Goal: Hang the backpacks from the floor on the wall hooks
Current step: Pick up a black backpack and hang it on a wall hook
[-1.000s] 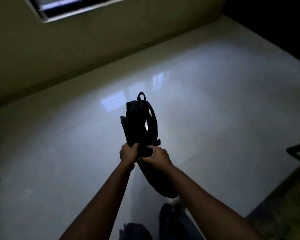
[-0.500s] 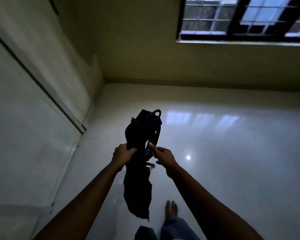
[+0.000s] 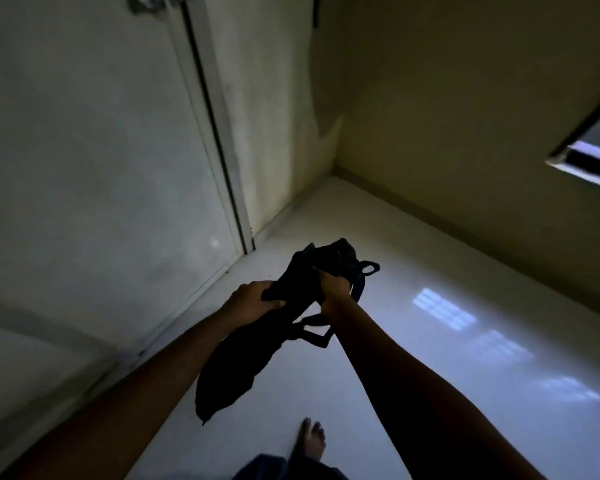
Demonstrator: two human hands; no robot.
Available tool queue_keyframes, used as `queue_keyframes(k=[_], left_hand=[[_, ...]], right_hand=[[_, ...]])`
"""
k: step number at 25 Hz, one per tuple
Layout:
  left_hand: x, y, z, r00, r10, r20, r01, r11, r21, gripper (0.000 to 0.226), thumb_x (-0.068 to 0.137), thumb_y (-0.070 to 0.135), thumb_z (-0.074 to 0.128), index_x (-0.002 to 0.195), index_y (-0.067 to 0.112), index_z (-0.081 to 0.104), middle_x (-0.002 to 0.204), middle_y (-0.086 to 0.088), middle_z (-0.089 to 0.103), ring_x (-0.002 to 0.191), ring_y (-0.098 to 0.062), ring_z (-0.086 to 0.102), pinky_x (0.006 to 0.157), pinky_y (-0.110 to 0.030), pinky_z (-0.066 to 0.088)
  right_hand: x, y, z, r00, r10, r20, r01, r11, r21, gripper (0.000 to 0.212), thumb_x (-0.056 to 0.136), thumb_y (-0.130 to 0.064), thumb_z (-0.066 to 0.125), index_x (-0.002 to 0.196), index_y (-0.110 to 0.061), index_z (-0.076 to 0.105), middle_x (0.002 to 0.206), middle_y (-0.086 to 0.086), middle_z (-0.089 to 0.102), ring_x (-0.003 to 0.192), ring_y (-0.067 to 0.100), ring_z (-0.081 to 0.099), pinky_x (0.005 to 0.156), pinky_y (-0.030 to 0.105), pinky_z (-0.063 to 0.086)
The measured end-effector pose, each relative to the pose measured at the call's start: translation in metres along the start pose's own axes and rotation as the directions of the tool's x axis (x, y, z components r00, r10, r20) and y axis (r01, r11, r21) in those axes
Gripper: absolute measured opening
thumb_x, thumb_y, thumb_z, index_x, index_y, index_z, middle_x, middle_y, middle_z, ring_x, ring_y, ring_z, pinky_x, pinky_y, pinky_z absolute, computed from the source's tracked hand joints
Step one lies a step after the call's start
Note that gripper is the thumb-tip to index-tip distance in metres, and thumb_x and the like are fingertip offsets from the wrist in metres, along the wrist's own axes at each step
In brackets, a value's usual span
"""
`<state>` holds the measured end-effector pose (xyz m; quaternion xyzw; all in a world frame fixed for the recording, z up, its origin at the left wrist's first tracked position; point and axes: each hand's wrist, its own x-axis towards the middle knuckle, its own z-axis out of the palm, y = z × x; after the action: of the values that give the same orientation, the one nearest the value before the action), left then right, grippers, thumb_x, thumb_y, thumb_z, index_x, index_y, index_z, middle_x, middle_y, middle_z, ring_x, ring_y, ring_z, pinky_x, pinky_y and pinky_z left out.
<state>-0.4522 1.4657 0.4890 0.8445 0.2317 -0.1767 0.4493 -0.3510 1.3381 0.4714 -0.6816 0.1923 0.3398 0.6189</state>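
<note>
A limp black backpack (image 3: 236,368) hangs in the air in front of me, held in both hands. My left hand (image 3: 253,299) grips its fabric on the left side. Higher up and to the right, my right hand (image 3: 333,285) grips the bunched upper part. The small top loop (image 3: 369,269) sticks out to the right of that hand. A strap (image 3: 312,336) dangles under my right wrist. The bag's lower end droops toward the floor. No wall hook is recognisable in the dim view.
A pale door (image 3: 94,174) with its frame (image 3: 218,140) fills the left; some hardware (image 3: 156,1) shows at its top edge. A yellowish wall corner (image 3: 326,126) lies ahead, a window (image 3: 589,150) at right. The glossy white floor (image 3: 430,341) reflects light. My bare foot (image 3: 310,441) steps forward.
My view has swung left toward the door and corner. The backpack has tilted, its top now pointing right. My right hand has moved up from the middle to grip the bunched top.
</note>
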Motion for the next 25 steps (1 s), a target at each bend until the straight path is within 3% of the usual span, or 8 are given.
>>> queue_keyframes(k=[4,6,8,10,14,16,21,25], left_hand=[[0.039,0.023,-0.024,0.975,-0.147,-0.169,0.089,0.946,-0.310,0.064,0.086,0.043,0.057,0.142,0.024,0.034,0.144,-0.006,0.046,0.131,-0.022,0.045,0.106,-0.030,0.037],[0.071,0.045,-0.036,0.950,-0.185,-0.252,0.090,0.934,-0.346,0.071,0.084,0.047,0.057,0.144,0.021,0.030,0.148,-0.007,0.040,0.134,-0.024,0.041,0.107,-0.033,0.035],[0.109,0.062,-0.049,0.923,-0.268,-0.277,0.127,0.890,-0.438,0.087,0.074,0.054,0.066,0.145,0.019,0.028,0.148,-0.009,0.039,0.135,-0.028,0.039,0.110,-0.038,0.037],[0.151,0.073,-0.066,0.887,-0.395,-0.239,0.176,0.768,-0.616,0.097,0.063,0.048,0.077,0.143,0.016,0.032,0.144,-0.012,0.043,0.130,-0.030,0.044,0.107,-0.041,0.041],[0.213,0.078,-0.084,0.854,-0.479,-0.206,0.248,0.721,-0.647,0.060,0.077,0.021,0.067,0.131,0.004,0.047,0.129,-0.019,0.055,0.114,-0.034,0.056,0.095,-0.037,0.050],[0.233,0.077,-0.087,0.843,-0.449,-0.297,0.251,0.816,-0.521,0.049,0.080,0.021,0.064,0.123,0.000,0.054,0.124,-0.021,0.059,0.111,-0.035,0.058,0.094,-0.040,0.052],[0.264,0.084,-0.096,0.889,-0.242,-0.389,0.120,0.942,-0.313,0.031,0.084,0.018,0.062,0.108,-0.001,0.061,0.113,-0.019,0.066,0.106,-0.032,0.062,0.088,-0.037,0.053],[0.278,0.086,-0.112,0.908,-0.078,-0.411,0.035,0.993,-0.111,0.033,0.085,0.025,0.060,0.113,0.007,0.061,0.111,-0.014,0.070,0.104,-0.031,0.064,0.087,-0.040,0.053]], right_hand=[[0.049,-0.026,0.026,0.971,-0.172,0.168,0.224,0.904,-0.365,0.030,0.089,-0.014,0.057,0.116,0.001,0.055,0.114,0.020,0.062,0.105,0.032,0.060,0.088,0.031,0.050],[0.062,-0.044,0.037,0.920,-0.207,0.333,0.384,0.642,-0.663,0.014,0.093,-0.012,0.049,0.102,-0.003,0.055,0.094,0.017,0.060,0.085,0.026,0.059,0.069,0.021,0.045],[0.073,-0.070,0.049,0.876,-0.193,0.441,0.482,0.371,-0.794,0.023,0.097,-0.012,0.039,0.112,-0.004,0.055,0.107,0.021,0.059,0.101,0.029,0.058,0.083,0.029,0.043],[0.087,-0.097,0.059,0.849,-0.227,0.477,0.525,0.267,-0.808,0.033,0.097,-0.011,0.035,0.123,0.001,0.052,0.126,0.021,0.057,0.118,0.033,0.053,0.096,0.034,0.039],[0.113,-0.135,0.048,0.859,-0.310,0.408,0.502,0.348,-0.792,0.020,0.087,-0.010,0.051,0.068,-0.014,0.057,0.073,0.005,0.060,0.067,0.014,0.058,0.065,0.016,0.041],[0.127,-0.149,0.038,0.875,-0.336,0.349,0.479,0.498,-0.723,0.010,0.082,-0.014,0.061,0.076,-0.013,0.068,0.068,-0.008,0.060,0.058,0.000,0.053,0.050,0.001,0.036],[0.160,-0.170,0.023,0.892,-0.247,0.378,0.446,0.614,-0.651,0.037,0.084,-0.015,0.065,0.120,-0.018,0.063,0.116,0.004,0.068,0.100,0.013,0.066,0.080,0.010,0.048],[0.181,-0.195,0.027,0.924,-0.249,0.291,0.328,0.907,-0.264,0.048,0.084,-0.026,0.068,0.128,-0.013,0.054,0.108,0.004,0.067,0.102,0.020,0.065,0.092,0.033,0.054]])
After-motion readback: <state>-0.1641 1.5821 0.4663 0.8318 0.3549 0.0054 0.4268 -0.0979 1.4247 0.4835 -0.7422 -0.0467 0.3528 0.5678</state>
